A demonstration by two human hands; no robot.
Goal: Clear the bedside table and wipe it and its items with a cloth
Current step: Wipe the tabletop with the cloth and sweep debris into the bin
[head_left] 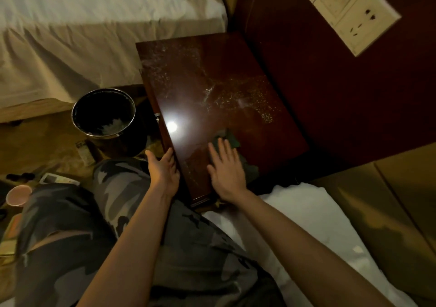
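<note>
The dark red-brown bedside table [212,75] fills the middle of the view, its glossy top bare and speckled with dust and smears. A dark green cloth [232,141] lies on its near right part. My right hand [226,169] presses flat on the cloth with fingers spread. My left hand [164,167] grips the table's near left edge, thumb on the side.
A black metal bin [103,115] with crumpled paper inside stands left of the table. Beds with white sheets [70,23] lie on the left and near right. A pink cup [17,194] and small items sit on the floor at left. A socket panel [354,18] hangs on the wall.
</note>
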